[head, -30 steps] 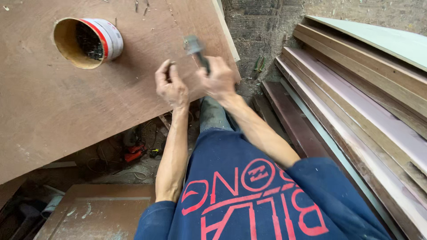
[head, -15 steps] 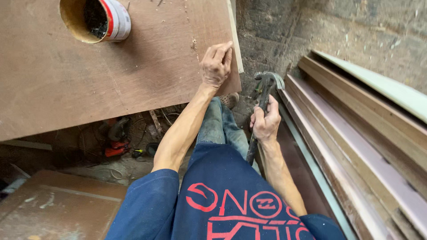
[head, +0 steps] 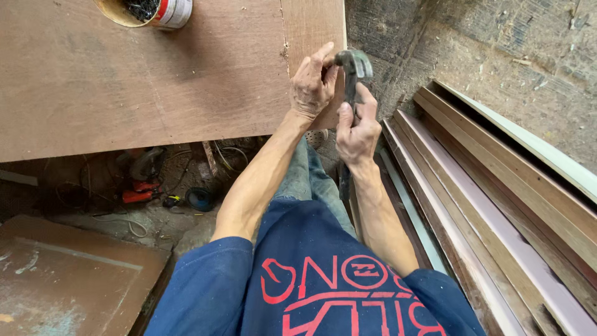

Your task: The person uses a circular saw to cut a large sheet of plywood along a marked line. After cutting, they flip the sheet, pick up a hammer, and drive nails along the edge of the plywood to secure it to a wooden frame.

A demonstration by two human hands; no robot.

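Right hand [head: 357, 127] has come back up from beside the thigh, where it hung half a second ago, and now grips the handle of the hammer [head: 352, 74] close under its metal head, fingers wrapped tight and thumb laid along the shaft. That head sits just off the corner of the plywood sheet [head: 155, 81], level with the left hand's fingertips. Left hand [head: 314, 84] stays on the same corner of the sheet, its fingers drawn together as if pinching something small against the edge; whether a nail is between them is too small to tell. Bringing the hammer up to the pinching fingers reads as the two hands lining up for a blow at that corner.

Counted: one hammer, two hands, one plywood sheet serving as the counter, and one round can [head: 149, 11] of dark nails lying on its side at the sheet's far edge. Five or so long wooden boards [head: 497, 205] lean side by side on the right. One red power tool [head: 140, 186] lies among cables on the floor below the sheet.
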